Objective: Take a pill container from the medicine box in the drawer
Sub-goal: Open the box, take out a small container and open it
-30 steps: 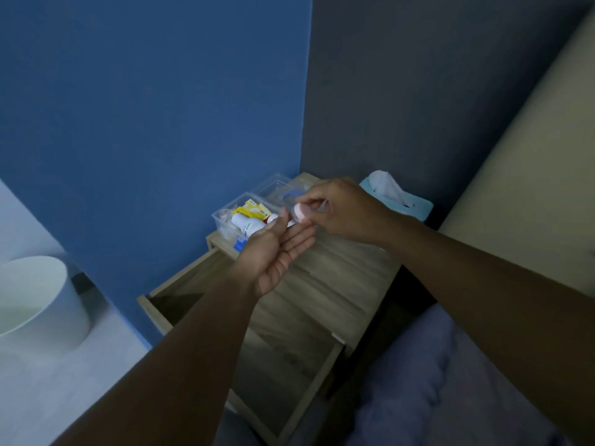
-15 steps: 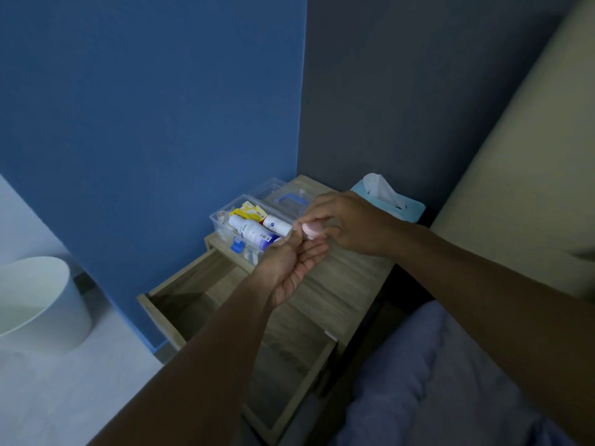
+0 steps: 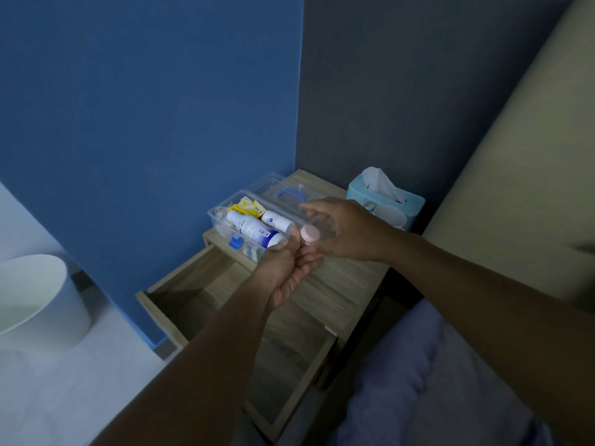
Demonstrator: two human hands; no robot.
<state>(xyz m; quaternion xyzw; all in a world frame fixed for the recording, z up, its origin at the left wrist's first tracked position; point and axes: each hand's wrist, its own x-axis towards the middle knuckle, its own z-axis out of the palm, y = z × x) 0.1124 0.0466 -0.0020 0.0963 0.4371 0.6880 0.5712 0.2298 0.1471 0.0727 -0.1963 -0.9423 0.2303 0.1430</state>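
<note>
I see the left hand (image 3: pixel 291 268) palm-up, its thumb and fingertips pinching a small pill container (image 3: pixel 309 234), a round tub with a smooth pink cap. The right hand (image 3: pixel 341 231) hovers just beside the container, fingers spread and curled, its grip loose and holding nothing. Just beyond the container sits the clear plastic medicine box (image 3: pixel 222 220), lid off, on the wood-grain counter (image 3: pixel 347 284). Inside it I count two white cylindrical bottles (image 3: pixel 252 231) and a yellow packet (image 3: pixel 246 206). The box's transparent lid (image 3: pixel 283 194), with one blue handle, lies behind it. Below the container one wooden drawer (image 3: pixel 199 291) stands pulled out. Beyond the right hand, one teal tissue box (image 3: pixel 386 204) sits on the counter.
</note>
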